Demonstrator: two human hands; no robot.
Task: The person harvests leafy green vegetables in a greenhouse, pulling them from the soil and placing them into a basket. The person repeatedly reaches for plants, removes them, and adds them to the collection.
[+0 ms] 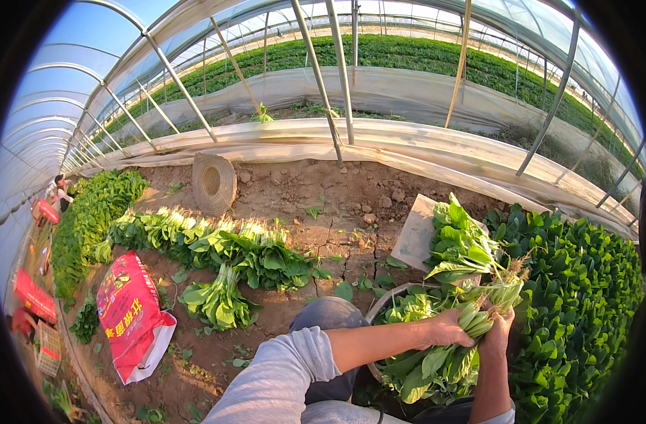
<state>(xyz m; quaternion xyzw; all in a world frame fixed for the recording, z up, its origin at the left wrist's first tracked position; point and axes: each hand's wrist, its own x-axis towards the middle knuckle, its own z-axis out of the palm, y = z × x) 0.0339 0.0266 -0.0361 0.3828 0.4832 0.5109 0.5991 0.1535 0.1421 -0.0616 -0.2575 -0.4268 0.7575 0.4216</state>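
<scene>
My left hand grips a bunch of leafy greens by its pale stems, with the leaves hanging down over a round tub. Against it, my right hand is closed around the stem ends of more greens, whose thin brown roots stick up. My right fingers are partly hidden behind the stems. Loose greens lie in the tub below my wrists. Just beyond, another pile of greens rests on a flat pale board.
Uncut greens grow at right. Bundled greens line the soil at left, near a red printed sack and a straw hat. Metal poles and plastic sheeting edge the greenhouse. Other people crouch far left.
</scene>
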